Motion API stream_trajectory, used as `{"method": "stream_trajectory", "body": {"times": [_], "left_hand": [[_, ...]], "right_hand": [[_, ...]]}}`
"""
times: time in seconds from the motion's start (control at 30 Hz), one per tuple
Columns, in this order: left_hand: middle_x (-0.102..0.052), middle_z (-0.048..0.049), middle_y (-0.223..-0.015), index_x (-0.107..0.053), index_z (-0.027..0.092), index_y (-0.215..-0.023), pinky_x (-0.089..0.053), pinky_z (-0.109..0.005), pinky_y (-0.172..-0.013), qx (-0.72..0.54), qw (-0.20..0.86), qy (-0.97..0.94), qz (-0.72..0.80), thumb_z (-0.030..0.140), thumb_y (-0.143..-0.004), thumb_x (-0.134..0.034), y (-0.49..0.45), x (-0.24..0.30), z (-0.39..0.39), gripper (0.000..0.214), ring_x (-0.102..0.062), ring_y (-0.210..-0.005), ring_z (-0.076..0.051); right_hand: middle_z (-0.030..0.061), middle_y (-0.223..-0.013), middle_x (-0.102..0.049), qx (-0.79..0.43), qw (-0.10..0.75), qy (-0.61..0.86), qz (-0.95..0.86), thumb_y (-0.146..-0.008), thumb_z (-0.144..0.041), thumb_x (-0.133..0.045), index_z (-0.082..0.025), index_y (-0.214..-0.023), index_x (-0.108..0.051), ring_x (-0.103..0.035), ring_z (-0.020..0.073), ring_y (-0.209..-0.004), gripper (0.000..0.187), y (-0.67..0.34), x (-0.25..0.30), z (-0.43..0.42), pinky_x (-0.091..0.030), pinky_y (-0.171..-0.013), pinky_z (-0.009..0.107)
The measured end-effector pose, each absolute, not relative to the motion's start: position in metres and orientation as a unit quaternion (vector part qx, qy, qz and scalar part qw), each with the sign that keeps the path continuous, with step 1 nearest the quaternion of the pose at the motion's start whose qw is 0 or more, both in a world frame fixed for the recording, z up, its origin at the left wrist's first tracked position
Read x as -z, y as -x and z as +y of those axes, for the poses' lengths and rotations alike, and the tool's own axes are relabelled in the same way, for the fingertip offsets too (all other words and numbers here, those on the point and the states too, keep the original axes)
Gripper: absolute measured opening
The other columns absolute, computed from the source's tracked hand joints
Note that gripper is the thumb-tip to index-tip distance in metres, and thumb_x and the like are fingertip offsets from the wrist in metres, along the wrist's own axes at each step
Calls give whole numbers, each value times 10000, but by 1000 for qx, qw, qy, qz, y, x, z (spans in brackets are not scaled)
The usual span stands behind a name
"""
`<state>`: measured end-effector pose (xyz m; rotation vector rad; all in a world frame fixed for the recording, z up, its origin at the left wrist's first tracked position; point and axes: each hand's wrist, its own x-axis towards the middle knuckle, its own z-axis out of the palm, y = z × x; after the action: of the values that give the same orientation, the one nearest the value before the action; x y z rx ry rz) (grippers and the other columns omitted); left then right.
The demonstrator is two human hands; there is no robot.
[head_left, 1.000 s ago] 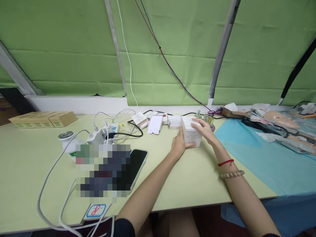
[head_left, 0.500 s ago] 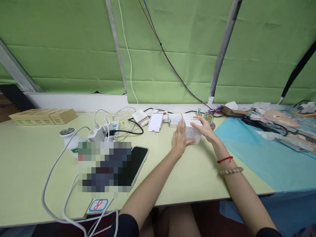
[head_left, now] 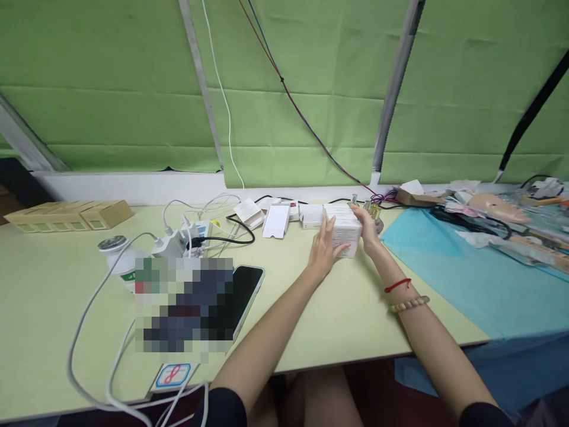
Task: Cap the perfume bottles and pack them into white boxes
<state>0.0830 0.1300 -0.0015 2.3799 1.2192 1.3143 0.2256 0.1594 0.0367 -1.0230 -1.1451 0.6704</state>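
Several white printed cardboard boxes [head_left: 349, 237] stand pressed together as one block on the table, between my two hands. My left hand [head_left: 323, 249] is closed on the block's left side, its thumb across the near printed face. On the right side my right hand [head_left: 367, 228] presses with its fingers together near the top back corner. Behind the block to the left lies another white box [head_left: 311, 217]. An opened white carton [head_left: 276, 220] rests farther left. Small glass bottles [head_left: 373, 209] show partly behind my right hand.
A phone [head_left: 249, 284] lies left of my left forearm, beside a blurred patch. White cables and a power strip [head_left: 202, 229] spread near a white jar [head_left: 118, 255]. Brown boxes [head_left: 106, 214] line the far left. Blue sheeting [head_left: 444, 261] with a mannequin face [head_left: 498, 207] covers the right side.
My right hand has slid from the top of the boxes to their right side, its fingers no longer spread over the top. The whole view has shifted slightly. My left hand keeps its hold.
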Motion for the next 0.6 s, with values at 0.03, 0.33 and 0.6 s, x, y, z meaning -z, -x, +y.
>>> {"method": "stream_trajectory", "body": {"times": [0.03,0.33,0.6], "left_hand": [[-179,-181,-1526,-147,226,-1409,-327,-435,-1073,-441,79,-797,405,397,-828,-576,-83,2,130,742,-233,-1406,-253],[-185,-161,-1520,-238,250,-1319,-364,-445,-1039,-447,96,-792,405,376,-838,-569,-84,4,129,597,-323,-1364,-257],[-241,-139,-1500,-274,242,-1300,-392,-431,-1023,-468,145,-769,412,355,-811,-605,-84,-1,124,601,-348,-1346,-254]], "right_hand": [[54,-1163,-623,-296,673,454,-503,-702,-485,-479,-204,-996,-648,-555,251,-1091,441,-224,-37,158,-429,-923,375],[38,-1092,-636,-325,667,488,-460,-625,-407,-552,-215,-951,-646,-534,237,-1053,390,-216,-41,149,-398,-949,375],[58,-1188,-590,-308,692,463,-460,-671,-417,-455,-196,-1034,-625,-500,229,-1125,458,-208,-33,148,-374,-983,367]]}}
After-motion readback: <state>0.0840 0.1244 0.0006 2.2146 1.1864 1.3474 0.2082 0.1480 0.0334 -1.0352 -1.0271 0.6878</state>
